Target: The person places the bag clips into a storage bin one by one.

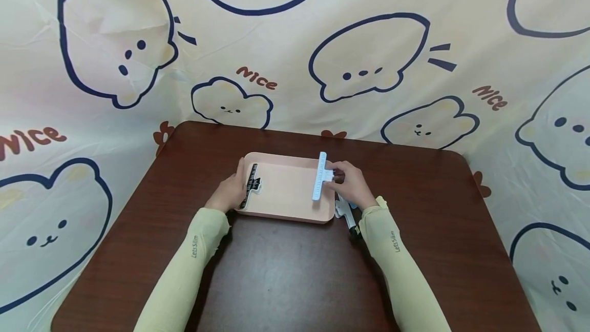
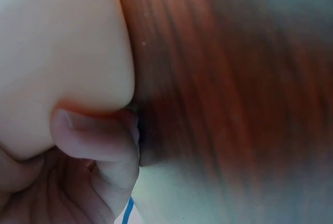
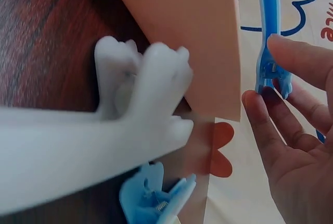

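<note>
My left hand [image 1: 231,188] grips the left side of a shallow pink tray [image 1: 288,188]. In the left wrist view a bent finger [image 2: 93,135] presses on the tray's wall. Inside the tray, along that side, lies a clip with a black ruler-marked bar [image 1: 250,187]. Over the tray's right end, my right hand [image 1: 354,183] pinches a light blue sealing clip [image 1: 319,178] by its spring handles. Its long bar stands lengthwise to the tray's short side. The right wrist view shows thumb and fingertips on the handle of this blue clip [image 3: 270,15].
Right of the tray, by my right wrist, a white clip [image 1: 343,209] lies on the brown table [image 1: 286,270]. A second blue clip [image 3: 148,198] is beside it, mostly hidden in the head view. A cartoon-printed cloth [image 1: 295,65] hangs behind the table and at its sides.
</note>
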Demonstrator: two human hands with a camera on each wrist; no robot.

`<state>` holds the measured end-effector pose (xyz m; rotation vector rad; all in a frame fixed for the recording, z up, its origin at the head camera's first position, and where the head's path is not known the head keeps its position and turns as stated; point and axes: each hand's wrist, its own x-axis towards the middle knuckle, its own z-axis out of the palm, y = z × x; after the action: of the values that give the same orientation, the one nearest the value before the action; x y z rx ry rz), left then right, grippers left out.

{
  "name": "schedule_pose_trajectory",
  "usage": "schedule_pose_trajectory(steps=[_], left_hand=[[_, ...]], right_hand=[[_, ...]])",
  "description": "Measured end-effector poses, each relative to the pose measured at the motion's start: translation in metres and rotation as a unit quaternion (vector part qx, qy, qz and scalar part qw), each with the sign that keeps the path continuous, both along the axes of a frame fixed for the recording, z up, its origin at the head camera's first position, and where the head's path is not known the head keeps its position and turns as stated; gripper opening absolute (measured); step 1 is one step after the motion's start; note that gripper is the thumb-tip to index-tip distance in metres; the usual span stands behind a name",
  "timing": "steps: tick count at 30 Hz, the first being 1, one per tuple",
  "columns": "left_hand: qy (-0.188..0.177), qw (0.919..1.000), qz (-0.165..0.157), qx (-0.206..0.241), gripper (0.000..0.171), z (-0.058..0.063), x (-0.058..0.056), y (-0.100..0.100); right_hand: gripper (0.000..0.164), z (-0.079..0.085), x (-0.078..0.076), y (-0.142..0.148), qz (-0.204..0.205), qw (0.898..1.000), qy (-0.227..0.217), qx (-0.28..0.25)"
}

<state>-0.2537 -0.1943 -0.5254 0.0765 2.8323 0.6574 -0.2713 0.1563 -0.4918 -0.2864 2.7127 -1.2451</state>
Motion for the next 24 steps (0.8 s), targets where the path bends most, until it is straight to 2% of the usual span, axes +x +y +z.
schedule_pose_trajectory(steps=[8,14,24], left_hand=[[0.003,0.9999,-0.007,-0.007,0.072,0.001,0.000,0.000],[0.003,0.9999,-0.010,-0.006,0.071,0.002,0.000,0.000],[-0.006,1.0000,-0.002,0.001,0.071,0.001,0.000,0.001]], right_hand=[[0.042,-0.008,-0.002,-0.009,0.021,0.999,0.023,-0.009],[0.044,-0.014,-0.002,-0.019,0.019,1.000,0.023,-0.008],[0.042,-0.018,0.003,-0.035,0.038,0.997,0.043,0.059]])
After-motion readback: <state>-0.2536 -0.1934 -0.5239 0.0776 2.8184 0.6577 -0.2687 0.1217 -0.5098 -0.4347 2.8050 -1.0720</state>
